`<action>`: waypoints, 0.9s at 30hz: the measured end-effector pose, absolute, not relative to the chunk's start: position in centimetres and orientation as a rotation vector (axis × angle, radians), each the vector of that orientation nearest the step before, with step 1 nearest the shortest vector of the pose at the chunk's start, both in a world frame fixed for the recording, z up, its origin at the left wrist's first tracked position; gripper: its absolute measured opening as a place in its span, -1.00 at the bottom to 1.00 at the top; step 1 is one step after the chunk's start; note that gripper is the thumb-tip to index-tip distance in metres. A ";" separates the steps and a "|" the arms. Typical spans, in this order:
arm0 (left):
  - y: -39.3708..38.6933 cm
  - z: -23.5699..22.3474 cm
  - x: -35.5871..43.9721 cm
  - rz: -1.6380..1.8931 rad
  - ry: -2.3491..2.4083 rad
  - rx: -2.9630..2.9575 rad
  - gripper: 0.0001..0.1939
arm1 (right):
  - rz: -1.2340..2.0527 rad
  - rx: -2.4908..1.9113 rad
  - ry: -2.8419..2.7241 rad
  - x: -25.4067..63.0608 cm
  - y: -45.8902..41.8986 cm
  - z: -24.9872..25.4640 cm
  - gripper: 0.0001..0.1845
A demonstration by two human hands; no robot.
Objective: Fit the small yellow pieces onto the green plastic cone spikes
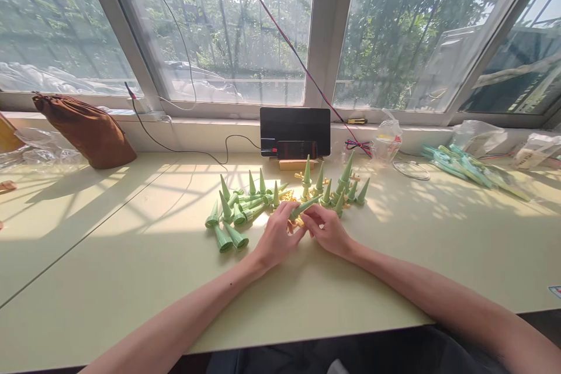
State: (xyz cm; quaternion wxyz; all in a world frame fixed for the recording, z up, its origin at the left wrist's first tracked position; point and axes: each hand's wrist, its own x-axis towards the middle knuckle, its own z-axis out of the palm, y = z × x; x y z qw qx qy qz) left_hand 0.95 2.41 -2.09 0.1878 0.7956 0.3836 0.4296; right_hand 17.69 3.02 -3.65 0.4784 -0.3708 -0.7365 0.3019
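My left hand [277,235] is closed around a green plastic cone [305,205], which lies tilted with its narrow end toward the right. The fingers of my right hand [332,234] are pinched close to the cone's wide end, by a small yellow piece [299,221]; what exactly they grip is partly hidden. Left of my hands lie several loose green cones [237,236], some on their sides and some upright. Beyond my right hand stand several green cones [345,174] with yellow pieces at their bases. Small yellow parts [287,195] are heaped between the two groups.
A black tablet [294,123] leans at the back of the table [144,286], with a phone [297,149] before it. A brown drawstring bag [90,131] stands at left. Teal wrapped items [473,169] and a coiled white cable [411,170] lie at right.
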 end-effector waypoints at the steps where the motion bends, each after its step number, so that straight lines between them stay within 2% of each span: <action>1: 2.4 -2.1 1.0 1.225 1.085 2.243 -0.66 | 0.725 -0.913 -1.802 17.7 3.0 -3.6 -0.74; 8: 2.5 -2.0 0.9 1.315 1.123 2.240 -0.62 | 0.681 -0.930 -1.873 17.7 2.9 -3.2 -0.69; 27: 2.4 -2.1 1.0 1.264 1.130 2.239 -0.62 | 0.785 -0.911 -1.865 17.9 2.8 -2.9 -0.57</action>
